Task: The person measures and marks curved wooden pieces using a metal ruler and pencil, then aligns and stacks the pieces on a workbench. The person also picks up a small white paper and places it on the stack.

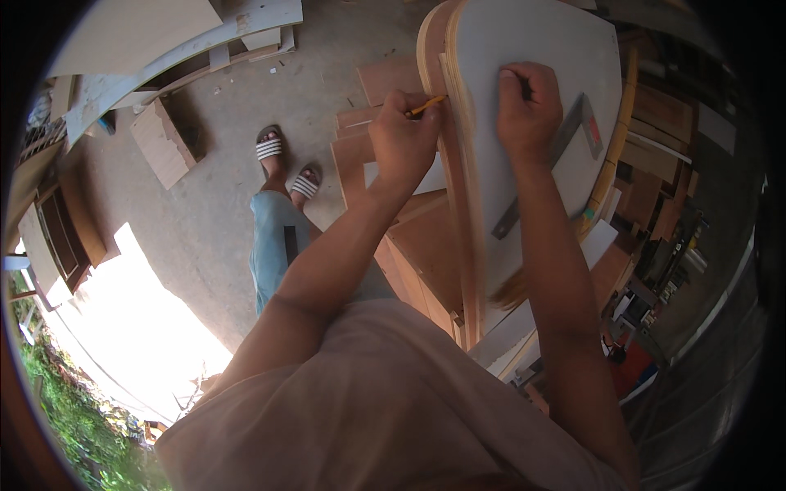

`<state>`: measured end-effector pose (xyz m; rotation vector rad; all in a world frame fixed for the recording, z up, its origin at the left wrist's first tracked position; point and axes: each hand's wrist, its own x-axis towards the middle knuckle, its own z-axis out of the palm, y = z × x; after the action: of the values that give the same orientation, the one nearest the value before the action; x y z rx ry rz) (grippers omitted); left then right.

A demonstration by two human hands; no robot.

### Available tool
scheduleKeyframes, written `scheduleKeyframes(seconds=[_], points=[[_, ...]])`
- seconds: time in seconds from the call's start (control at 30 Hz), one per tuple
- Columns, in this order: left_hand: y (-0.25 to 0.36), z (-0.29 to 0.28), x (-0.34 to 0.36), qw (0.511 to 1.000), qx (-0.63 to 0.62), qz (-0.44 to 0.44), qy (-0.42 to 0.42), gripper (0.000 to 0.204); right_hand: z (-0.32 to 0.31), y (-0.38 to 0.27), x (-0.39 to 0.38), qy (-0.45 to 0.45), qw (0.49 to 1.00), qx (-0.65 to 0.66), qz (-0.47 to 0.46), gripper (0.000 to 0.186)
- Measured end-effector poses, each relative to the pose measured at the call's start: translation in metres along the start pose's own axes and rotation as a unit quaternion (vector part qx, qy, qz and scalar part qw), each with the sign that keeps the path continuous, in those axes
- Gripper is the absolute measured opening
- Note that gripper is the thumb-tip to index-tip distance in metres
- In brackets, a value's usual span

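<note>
Between closed left hand [403, 135] fingers, a yellow pencil [427, 105] angles up-right, tip on the curved layered plywood edge [458, 164]. Just right, the right hand [528, 106] presses, fingers curled, on the smooth grey panel [540, 49] beside a metal square [557, 155].

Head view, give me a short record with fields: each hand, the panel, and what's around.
left hand: grips a yellow pencil, tip at the panel's wooden edge
right hand: closed fist pressing on the panel's face
panel: curved grey panel with layered wood edges
on panel: metal square ruler, partly under the right hand
around: stacked brown boards, concrete floor
</note>
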<state>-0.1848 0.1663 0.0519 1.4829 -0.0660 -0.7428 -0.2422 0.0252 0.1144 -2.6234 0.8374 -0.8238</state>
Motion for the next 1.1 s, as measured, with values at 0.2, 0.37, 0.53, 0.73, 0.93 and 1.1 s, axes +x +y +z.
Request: scheduleKeyframes(seconds=[0.2,0.37,0.53,0.73,0.93,1.1], points=[[0.009,-0.002,0.002,0.999,0.034,-0.004,-0.011,0.016,0.0,-0.002,0.0,-0.001,1.0,-0.01,0.0,0.002],[0.016,-0.006,0.005,0.997,0.039,-0.048,-0.038,0.018,-0.002,-0.004,0.001,-0.005,1.0,-0.026,-0.006,0.002],[0.006,-0.004,0.005,0.999,0.019,-0.03,-0.023,0.018,-0.001,-0.005,0.001,-0.009,1.0,-0.004,0.001,0.002],[0.012,-0.005,0.007,0.998,0.035,-0.033,-0.028,0.018,-0.003,-0.005,0.001,-0.011,1.0,-0.005,-0.002,0.002],[0.012,-0.007,0.007,0.998,0.036,-0.039,-0.039,0.02,-0.003,-0.007,0.001,-0.015,1.0,-0.007,0.004,0.002],[0.004,-0.008,0.001,0.997,0.049,-0.039,-0.055,0.02,-0.002,-0.005,0.0,-0.021,1.0,-0.011,0.013,0.003]])
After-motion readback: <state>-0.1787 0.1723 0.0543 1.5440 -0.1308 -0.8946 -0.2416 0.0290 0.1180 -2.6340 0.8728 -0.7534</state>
